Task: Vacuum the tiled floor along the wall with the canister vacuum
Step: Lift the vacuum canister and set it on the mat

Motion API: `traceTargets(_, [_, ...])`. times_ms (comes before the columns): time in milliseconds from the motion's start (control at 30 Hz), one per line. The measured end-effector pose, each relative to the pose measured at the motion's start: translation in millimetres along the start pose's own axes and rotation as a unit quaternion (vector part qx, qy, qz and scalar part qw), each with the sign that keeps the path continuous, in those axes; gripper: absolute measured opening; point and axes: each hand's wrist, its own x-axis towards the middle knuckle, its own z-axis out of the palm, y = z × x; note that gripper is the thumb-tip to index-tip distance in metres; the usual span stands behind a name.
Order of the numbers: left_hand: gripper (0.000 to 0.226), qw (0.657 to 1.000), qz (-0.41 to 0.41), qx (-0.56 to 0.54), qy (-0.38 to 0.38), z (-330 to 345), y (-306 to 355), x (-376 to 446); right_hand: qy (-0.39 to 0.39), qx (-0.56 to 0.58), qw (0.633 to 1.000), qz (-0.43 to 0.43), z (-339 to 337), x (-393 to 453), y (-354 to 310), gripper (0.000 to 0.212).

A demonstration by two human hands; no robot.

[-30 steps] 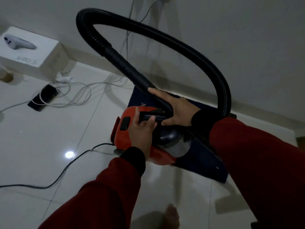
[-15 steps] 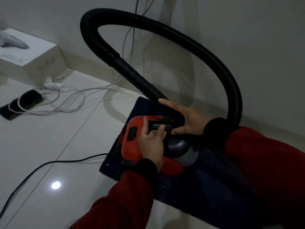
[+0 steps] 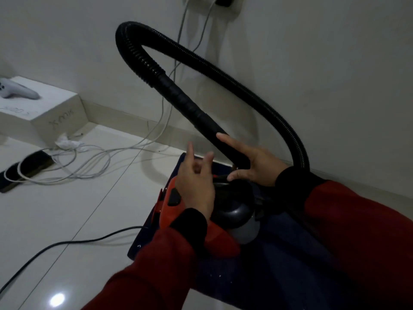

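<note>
The glossy orange-and-grey canister vacuum (image 3: 201, 211) sits on a dark mat (image 3: 279, 260) against the wall. Your left hand (image 3: 196, 184) hovers above the canister, fingers loose, gripping nothing. Your right hand (image 3: 252, 164) is spread, fingers straight along the smooth black tube above the canister. The ribbed hose (image 3: 245, 86) arches overhead.

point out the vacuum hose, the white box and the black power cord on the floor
vacuum hose (image 3: 223, 73), head view, ribbed top of its arch
white box (image 3: 55, 115), head view, its front corner
black power cord (image 3: 73, 242), head view, mid-run across the tiles
</note>
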Motion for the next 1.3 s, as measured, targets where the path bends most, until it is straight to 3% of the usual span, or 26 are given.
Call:
traceTargets(167, [0.074,0.971,0.095,-0.180,-0.122,23,85,28,0.077,0.012,0.997,-0.015,-42,-3,-25,0.100])
traceTargets(300, [0.075,0.947,0.155,-0.216,-0.181,44,153,37,0.161,0.028,0.986,-0.030,-94,-8,-52,0.094])
traceTargets(433, [0.072,0.928,0.220,-0.237,-0.188,62,215,40,0.227,0.045,0.971,-0.058,-139,-12,-76,0.092])
traceTargets(533, [0.064,0.925,0.228,-0.259,-0.161,70,236,43,0.232,0.058,0.968,-0.077,-155,-7,-88,0.092])
traceTargets(767, [0.062,0.937,0.231,-0.217,-0.150,80,243,62,0.208,0.133,0.965,-0.092,-166,17,-80,0.094])
traceTargets(933, [0.065,0.941,0.218,-0.177,-0.188,88,224,76,0.225,0.177,0.956,-0.069,-152,28,-56,0.090])
traceTargets(1167, [0.070,0.940,0.218,-0.063,-0.253,104,203,101,0.274,0.150,0.950,-0.015,-149,55,-28,0.085])
traceTargets(1300, [0.066,0.943,0.214,-0.045,-0.250,114,191,101,0.291,0.146,0.946,0.002,-146,60,-21,0.083])
